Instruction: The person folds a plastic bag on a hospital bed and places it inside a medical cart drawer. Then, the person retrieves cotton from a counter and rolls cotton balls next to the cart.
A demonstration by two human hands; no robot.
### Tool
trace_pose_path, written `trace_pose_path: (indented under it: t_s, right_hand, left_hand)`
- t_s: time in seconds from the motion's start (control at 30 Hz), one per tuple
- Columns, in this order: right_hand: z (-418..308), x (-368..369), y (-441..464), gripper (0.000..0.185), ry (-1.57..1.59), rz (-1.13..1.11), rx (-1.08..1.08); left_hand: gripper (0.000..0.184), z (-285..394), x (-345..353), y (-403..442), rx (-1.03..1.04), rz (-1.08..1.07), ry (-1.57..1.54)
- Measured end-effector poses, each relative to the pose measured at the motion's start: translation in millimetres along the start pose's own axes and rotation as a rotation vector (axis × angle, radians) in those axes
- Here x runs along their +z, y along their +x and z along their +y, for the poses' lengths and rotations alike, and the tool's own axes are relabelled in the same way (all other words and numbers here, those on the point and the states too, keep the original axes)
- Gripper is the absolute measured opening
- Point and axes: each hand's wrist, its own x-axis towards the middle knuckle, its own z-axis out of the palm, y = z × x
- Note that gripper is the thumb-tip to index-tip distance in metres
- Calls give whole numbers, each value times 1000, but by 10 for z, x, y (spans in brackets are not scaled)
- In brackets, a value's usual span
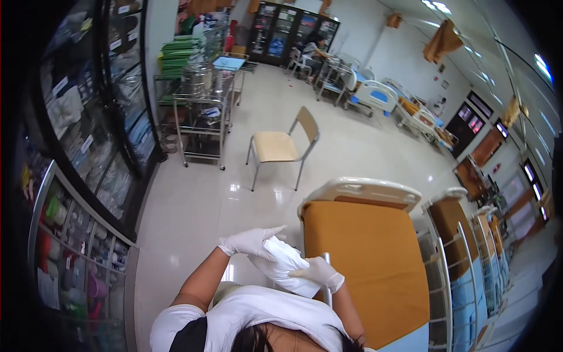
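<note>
Both of my hands wear white gloves and are in front of my chest. A white, crumpled, soft bundle (pixel 285 268) is between them; I cannot tell whether it is cloth or plastic. My left hand (pixel 249 242) grips its upper left side, with the thumb and fingers partly spread around it. On the lower right side, my right hand (pixel 321 273) is closed on the bundle, next to the bed's side rail. The palms and some fingers are hidden behind the bundle.
A bed with a brown cover (pixel 366 264) stands at my right, more beds beyond it. Ahead are a wooden chair (pixel 275 146) and a metal trolley (pixel 199 100). Glass cabinets (pixel 88 117) line the left. A person (pixel 316 50) sits far back.
</note>
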Motion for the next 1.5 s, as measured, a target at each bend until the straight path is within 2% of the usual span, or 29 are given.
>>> trace_pose_path:
  t_s: [0.03, 0.23, 0.37, 0.4, 0.53, 0.57, 0.63, 0.7, 0.73, 0.87, 0.93, 0.97, 1.03, 1.07, 1.2, 1.27, 1.3, 1.37, 1.43, 1.47, 1.5]
  right_hand:
    - [-116, -22, 90, 54, -26, -9, -10]
    - [-482, -52, 672, 56, -16, 81, -291]
    - [-676, -146, 884, 55, 52, -14, -197]
    - [-690, -160, 956, 55, 61, -20, -187]
    - [-757, -349, 1346, 51, 142, -33, -219]
    - [-854, -459, 1408, 48, 200, -24, -157]
    - [-961, -612, 1647, 45, 262, -36, -97]
    - [-957, -669, 2034, 38, 564, 125, -69]
    - [-991, -692, 2263, 38, 568, 101, -77]
    - [-1246, -630, 3176, 37, 823, 201, -219]
    - [-1451, -588, 3463, 37, 867, 151, -199]
    - [-1547, -547, 3568, 38, 905, 119, -165]
    - [-1642, -532, 3717, 40, 967, 63, -85]
    - [-1628, -582, 3800, 40, 959, 56, -78]
    - [-1485, -822, 4265, 51, 828, 234, -336]
    - [-1262, -920, 4651, 62, 631, 482, -553]
    - [-1320, -1092, 4734, 62, 629, 472, -553]
    - [-1573, -1522, 4797, 69, 510, 657, -715]
    - [-1701, -1861, 5004, 71, 454, 618, -743]
    - [-1780, -2042, 5132, 72, 402, 584, -767]
    - [-1858, -2216, 5256, 73, 349, 547, -788]
  left_hand:
    - [77, -4, -120, -60, -77, -24, 34]
    - [65, -342, -570, -249, -148, 190, -139]
    - [52, -422, -732, -269, -164, 270, -324]
    - [52, -478, -764, -253, -174, 262, -329]
    - [51, -765, -950, -133, -177, 468, -570]
    - [51, -890, -997, -78, -190, 459, -571]
    - [52, -1304, -1100, 53, -144, 602, -878]
    - [54, -1577, -1193, 122, -91, 781, -1179]
    - [54, -1525, -1285, 198, -100, 805, -1169]
    - [59, -1246, -1554, 755, -95, 618, -1066]
    - [54, -1451, -1709, 955, -215, 782, -931]
    - [54, -1393, -1827, 1091, -231, 795, -927]
    - [49, -1265, -2057, 1381, -398, 952, -752]
    - [49, -1299, -2114, 1445, -403, 958, -762]
    - [44, -1497, -2503, 1691, -488, 1053, -755]
    - [41, -1702, -2715, 1809, -597, 977, -537]
    - [41, -1837, -2825, 1897, -601, 985, -540]
    - [41, -2081, -3054, 2117, -694, 508, -284]
    - [40, -2082, -3306, 2471, -632, 179, 17]
    - [40, -2156, -3417, 2660, -623, 189, 14]
    - [39, -2268, -3490, 2852, -505, 198, 3]
